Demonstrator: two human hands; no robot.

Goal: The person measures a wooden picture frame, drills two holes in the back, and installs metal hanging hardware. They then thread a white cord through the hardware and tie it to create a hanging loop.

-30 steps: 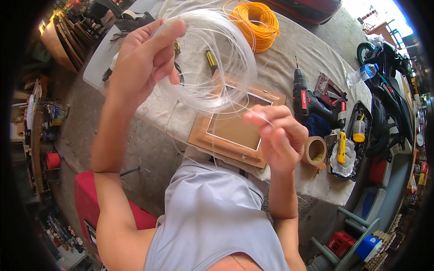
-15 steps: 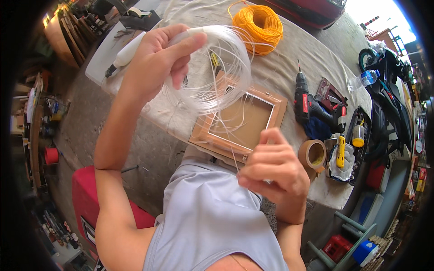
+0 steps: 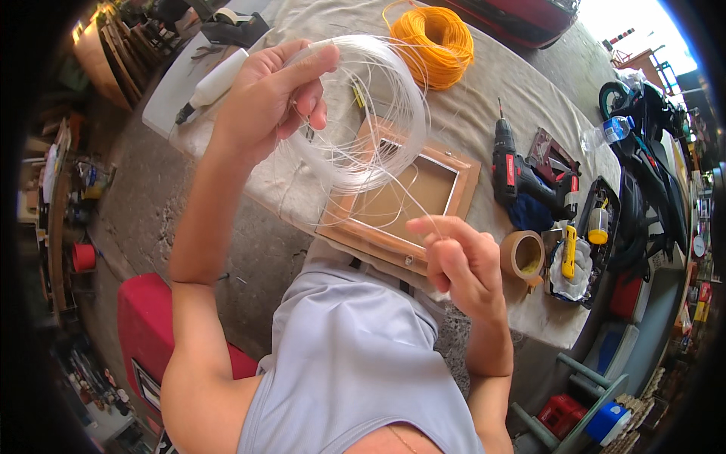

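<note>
My left hand (image 3: 268, 98) is raised and grips a coil of clear fishing line (image 3: 363, 113) by its rim. Loose strands run from the coil down to my right hand (image 3: 457, 261), which pinches the end of the line between thumb and fingers. Below the coil a wooden picture frame (image 3: 401, 204) lies face down on the cloth-covered table (image 3: 491, 98), close to my chest. The right hand hovers over the frame's near right corner.
A coil of orange cord (image 3: 432, 41) lies at the far side of the table. A red and black cordless drill (image 3: 508, 170), a roll of brown tape (image 3: 522, 256), a yellow utility knife (image 3: 569, 251) and a water bottle (image 3: 609, 132) sit to the right. A red stool (image 3: 144, 325) stands lower left.
My right hand has drawn the line out, dropped toward me and then shifted right. The left hand has tilted the coil and kept it raised.
</note>
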